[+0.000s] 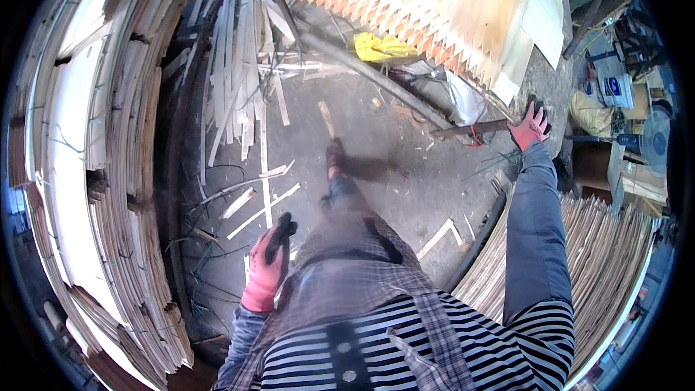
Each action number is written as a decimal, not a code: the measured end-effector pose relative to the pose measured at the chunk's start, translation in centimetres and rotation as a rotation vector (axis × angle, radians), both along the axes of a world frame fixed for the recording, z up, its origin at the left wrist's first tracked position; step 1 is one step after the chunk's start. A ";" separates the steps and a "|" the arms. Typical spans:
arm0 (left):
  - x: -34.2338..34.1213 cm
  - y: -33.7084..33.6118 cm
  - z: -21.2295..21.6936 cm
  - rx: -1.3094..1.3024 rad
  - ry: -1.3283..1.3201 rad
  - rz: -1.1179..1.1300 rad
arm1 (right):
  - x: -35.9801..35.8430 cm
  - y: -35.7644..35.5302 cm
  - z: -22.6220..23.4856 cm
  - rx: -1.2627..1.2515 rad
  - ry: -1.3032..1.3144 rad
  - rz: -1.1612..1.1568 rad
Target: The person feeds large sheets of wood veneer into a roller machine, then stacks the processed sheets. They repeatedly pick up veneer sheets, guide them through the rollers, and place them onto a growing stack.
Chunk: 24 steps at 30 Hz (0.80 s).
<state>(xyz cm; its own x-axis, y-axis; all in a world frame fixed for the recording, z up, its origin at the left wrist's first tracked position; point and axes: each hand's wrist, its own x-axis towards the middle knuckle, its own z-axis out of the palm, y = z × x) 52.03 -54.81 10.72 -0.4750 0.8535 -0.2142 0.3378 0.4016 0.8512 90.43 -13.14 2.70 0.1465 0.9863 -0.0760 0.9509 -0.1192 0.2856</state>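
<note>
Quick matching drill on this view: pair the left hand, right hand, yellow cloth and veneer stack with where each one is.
Things:
1. left hand
2. right hand
3. yellow cloth
4. veneer stack

Places:
A. on the floor near the top, under the jagged sheet edge
B. stretched out to the right, above another pile
C. low by the body, over floor scraps
D. along the left side

Pairs: 1-C, 2-B, 3-A, 4-D
</note>
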 end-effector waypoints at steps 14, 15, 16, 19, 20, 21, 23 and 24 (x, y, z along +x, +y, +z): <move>-1.8 -2.7 -5.1 0.063 0.074 -0.024 | 2.9 1.1 -2.1 -0.097 -0.048 0.125; -2.4 -2.8 -5.2 0.115 0.066 -0.025 | 4.6 2.2 -3.7 -0.029 -0.066 0.115; -2.9 -3.0 -4.4 0.125 0.068 0.044 | 5.5 3.6 -5.4 0.022 -0.060 0.219; -3.6 -2.2 -3.0 0.171 0.023 0.110 | 0.9 -1.1 0.6 0.282 -0.162 0.284; -4.2 -1.7 -3.6 0.185 0.044 0.112 | -0.2 -1.9 1.2 0.415 -0.234 0.325; -4.6 -1.3 -4.3 0.191 0.062 0.118 | -1.6 -2.6 1.7 0.552 -0.302 0.365; -6.0 -0.3 -5.3 0.209 0.042 0.123 | -2.4 -2.6 1.1 0.695 -0.298 0.450; -6.8 0.3 -5.4 0.225 0.021 0.134 | -2.5 -2.5 0.7 0.721 -0.288 0.481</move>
<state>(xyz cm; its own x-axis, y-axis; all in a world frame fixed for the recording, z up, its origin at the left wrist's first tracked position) 45.28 -54.52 5.33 -0.5896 0.8076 -0.0147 0.3126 0.2449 0.9178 87.91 -15.68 3.43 -0.3752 0.7398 0.5586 0.8478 0.0302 0.5294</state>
